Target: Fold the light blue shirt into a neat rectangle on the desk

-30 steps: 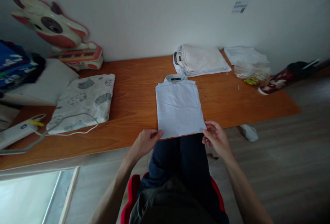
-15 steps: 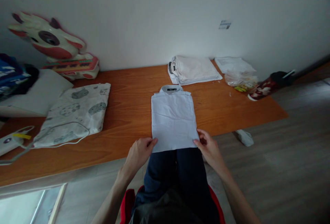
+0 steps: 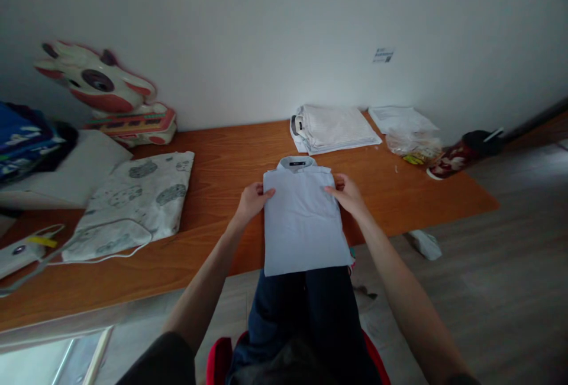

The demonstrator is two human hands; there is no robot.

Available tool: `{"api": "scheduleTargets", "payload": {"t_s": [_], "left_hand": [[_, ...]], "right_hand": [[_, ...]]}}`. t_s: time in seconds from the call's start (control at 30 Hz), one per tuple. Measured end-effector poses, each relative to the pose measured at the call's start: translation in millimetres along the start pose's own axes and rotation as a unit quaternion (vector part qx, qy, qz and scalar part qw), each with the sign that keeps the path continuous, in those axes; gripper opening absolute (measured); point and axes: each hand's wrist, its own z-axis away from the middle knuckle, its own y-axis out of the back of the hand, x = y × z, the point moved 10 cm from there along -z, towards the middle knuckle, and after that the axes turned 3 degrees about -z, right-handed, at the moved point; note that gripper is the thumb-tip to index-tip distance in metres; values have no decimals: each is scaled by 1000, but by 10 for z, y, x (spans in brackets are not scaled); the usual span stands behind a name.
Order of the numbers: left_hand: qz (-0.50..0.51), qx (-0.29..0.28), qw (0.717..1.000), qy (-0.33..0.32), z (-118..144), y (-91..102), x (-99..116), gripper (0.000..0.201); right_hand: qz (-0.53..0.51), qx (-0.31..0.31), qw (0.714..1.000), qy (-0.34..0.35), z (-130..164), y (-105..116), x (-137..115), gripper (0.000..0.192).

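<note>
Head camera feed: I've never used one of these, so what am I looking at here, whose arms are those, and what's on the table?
No machine here: a person wears one camera on the head, looking forward and down, so the two bare arms are their own. The left hand and right hand grip the upper sides of a folded pale blue shirt, near its collar. The shirt lies on a wooden table, its lower edge hanging past the front edge over the person's lap. Behind it sits a stack of folded white shirts. To the left lies a patterned cloth, and a cow-shaped toy stands by the wall.
</note>
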Motion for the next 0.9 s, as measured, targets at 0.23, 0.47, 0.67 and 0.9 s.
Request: {"api": "scheduleTargets", "payload": {"t_s": [0.23, 0.47, 0.67, 0.9], "left_hand": [[68, 2, 997, -31, -428, -209, -10, 56], [-28, 82, 995, -46, -465, -59, -5, 54], [-348, 82, 898, -257, 685, -412, 721, 59], [-506, 14, 835, -217, 1039, -1027, 430, 62]], "right_hand": [[-44, 4, 999, -16, -403, -48, 201, 40], [15, 37, 998, -50, -398, -30, 345, 62], [297, -28, 945, 132, 319, -359, -522, 70], [437, -152, 877, 127, 754, -1134, -537, 57]]}}
